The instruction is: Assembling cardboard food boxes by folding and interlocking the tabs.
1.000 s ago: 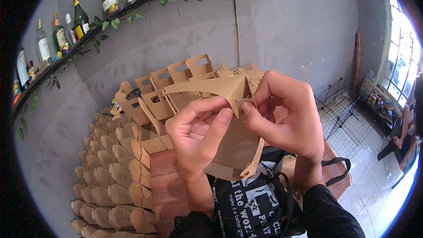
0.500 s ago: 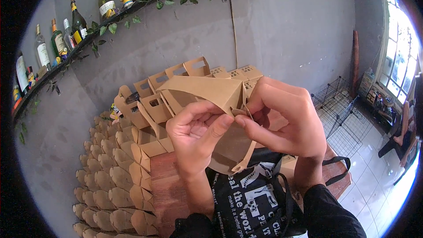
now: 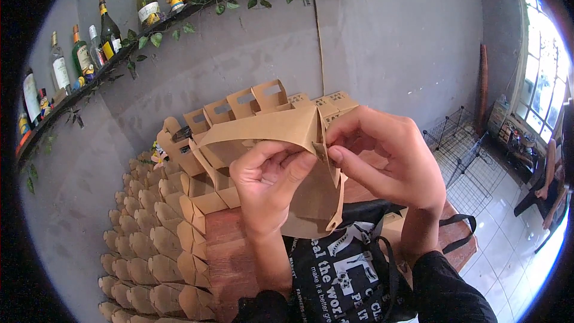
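A partly folded brown cardboard box (image 3: 263, 127) is held up in front of me, over a black bag with white print (image 3: 344, 263). My left hand (image 3: 266, 185) pinches its near corner between thumb and fingers, with the long curved flap reaching out to the left above that hand. On the other side of the same corner, the thumb and fingertips of my right hand (image 3: 391, 164) grip a narrow folded edge. Another panel of the box hangs down between my wrists. The fingertips partly hide how the corner's tabs meet.
Rows of nested small cardboard trays (image 3: 143, 233) cover the left of the reddish wooden table (image 3: 227, 263). Boxes with handle holes (image 3: 242, 104) and printed boxes (image 3: 335, 103) stand behind. A wall shelf (image 3: 179, 15) carries bottles and figurines. Right of the table is a wire rack (image 3: 460, 167).
The box corner has shifted slightly left and its flap has swung a little left and down. My right fingertips have drawn slightly away from my left thumb, still on the cardboard.
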Demonstrator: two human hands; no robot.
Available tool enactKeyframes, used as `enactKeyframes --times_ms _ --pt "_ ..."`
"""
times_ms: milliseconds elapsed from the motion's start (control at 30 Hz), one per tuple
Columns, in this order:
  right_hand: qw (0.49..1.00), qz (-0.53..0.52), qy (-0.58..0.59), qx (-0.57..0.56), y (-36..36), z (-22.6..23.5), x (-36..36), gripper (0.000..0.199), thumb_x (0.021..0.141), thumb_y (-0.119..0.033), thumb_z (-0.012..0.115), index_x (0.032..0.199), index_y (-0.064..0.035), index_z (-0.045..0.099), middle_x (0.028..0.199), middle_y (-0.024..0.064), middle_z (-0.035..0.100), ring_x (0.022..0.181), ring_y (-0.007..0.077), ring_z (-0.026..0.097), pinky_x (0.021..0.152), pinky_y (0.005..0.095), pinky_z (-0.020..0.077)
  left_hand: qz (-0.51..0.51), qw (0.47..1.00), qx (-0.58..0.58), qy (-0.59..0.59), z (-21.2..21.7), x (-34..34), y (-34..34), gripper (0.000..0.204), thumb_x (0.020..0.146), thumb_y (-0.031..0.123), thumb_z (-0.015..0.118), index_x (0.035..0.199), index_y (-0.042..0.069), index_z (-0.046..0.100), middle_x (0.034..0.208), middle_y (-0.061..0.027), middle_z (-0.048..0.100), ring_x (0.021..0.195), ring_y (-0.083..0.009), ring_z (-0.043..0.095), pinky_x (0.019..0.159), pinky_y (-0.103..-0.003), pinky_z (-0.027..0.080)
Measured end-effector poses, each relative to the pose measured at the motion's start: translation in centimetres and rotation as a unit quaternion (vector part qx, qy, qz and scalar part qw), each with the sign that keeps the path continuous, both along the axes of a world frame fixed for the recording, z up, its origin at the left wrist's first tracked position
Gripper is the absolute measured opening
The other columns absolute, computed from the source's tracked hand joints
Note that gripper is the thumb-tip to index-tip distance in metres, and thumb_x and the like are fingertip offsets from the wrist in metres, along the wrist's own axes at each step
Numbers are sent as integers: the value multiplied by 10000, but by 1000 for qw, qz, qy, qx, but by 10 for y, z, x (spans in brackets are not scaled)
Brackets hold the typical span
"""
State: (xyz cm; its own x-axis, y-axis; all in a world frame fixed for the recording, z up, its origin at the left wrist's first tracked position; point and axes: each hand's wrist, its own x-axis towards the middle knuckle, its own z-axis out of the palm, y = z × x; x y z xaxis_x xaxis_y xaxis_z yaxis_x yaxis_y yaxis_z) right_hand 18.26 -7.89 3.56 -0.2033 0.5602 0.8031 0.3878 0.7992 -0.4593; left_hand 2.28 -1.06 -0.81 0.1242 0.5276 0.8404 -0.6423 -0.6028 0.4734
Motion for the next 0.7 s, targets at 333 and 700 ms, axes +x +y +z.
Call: enactKeyframes --times_ms 333,700 --pt "999 -33 21 2 5 0 -7 156 807 -86 668 868 6 557 745 90 607 677 168 626 605 275 505 5 1000 24 -16 -2 1 5 191 801 -78 649 986 -71 603 954 -117 645 894 -159 622 818 -274 502" --pt "992 -104 -17 73 19 -5 -9 196 792 -116 678 875 11 553 753 129 598 643 239 616 559 306 489 43 999 -26 5 -2 6 4 305 806 -79 635 1100 -55 557 1064 -115 615 963 -171 609 851 -292 505"
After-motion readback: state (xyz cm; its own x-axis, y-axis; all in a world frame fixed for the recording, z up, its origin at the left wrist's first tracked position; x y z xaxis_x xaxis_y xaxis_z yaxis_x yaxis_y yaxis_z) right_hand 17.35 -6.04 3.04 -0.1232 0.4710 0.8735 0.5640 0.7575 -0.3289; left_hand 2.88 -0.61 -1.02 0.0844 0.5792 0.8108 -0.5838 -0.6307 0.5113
